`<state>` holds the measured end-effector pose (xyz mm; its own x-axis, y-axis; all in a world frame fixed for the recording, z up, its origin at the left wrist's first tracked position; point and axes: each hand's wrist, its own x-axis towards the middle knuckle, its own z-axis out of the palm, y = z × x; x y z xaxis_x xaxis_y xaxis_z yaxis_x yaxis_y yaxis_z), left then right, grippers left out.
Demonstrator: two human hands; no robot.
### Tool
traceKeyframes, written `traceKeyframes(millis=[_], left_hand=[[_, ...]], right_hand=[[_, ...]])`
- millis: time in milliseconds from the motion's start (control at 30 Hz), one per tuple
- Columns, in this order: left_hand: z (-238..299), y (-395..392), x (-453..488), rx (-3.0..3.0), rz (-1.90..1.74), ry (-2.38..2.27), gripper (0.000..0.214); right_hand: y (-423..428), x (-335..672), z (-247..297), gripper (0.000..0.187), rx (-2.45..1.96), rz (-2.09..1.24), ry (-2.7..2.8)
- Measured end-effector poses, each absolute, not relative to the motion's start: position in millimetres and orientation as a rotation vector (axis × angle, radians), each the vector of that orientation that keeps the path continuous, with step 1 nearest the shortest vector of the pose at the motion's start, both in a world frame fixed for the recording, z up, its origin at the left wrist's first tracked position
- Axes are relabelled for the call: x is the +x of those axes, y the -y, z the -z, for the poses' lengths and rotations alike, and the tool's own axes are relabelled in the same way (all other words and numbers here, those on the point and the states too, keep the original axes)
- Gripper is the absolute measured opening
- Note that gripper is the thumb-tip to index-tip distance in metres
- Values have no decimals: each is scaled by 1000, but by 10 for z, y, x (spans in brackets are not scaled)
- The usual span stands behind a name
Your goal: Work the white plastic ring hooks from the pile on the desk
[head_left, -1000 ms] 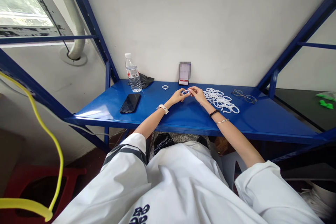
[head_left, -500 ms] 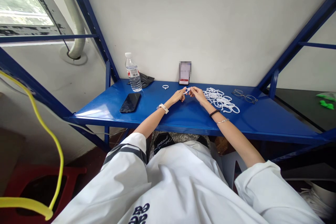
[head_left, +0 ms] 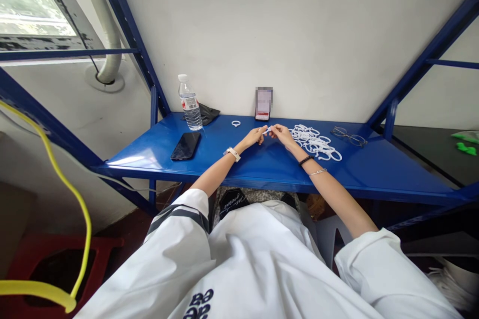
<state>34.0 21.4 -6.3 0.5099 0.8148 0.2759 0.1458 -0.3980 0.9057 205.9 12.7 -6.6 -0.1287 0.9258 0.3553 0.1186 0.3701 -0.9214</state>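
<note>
At twelve o'clock, over my blue tabletop, I have my left hand and right hand pinched closed on one slim white piece, mostly hidden. Loose fingertips could drop it; a forward knuckle could topple the propped phone. White rings heaped half past one; bottle half ten; pale wall beyond, window at ten.
</note>
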Motion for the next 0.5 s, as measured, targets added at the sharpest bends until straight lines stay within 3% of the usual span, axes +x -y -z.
traceKeyframes(millis=[300,500], left_hand=[[63,-219,345,1844,-931,-819,44],[60,-220,331,1836,-926,-789,54]], right_hand=[[-135,2059,76,46,-977,-902,1554],[-112,2039,54,47,-987,-940,1543]])
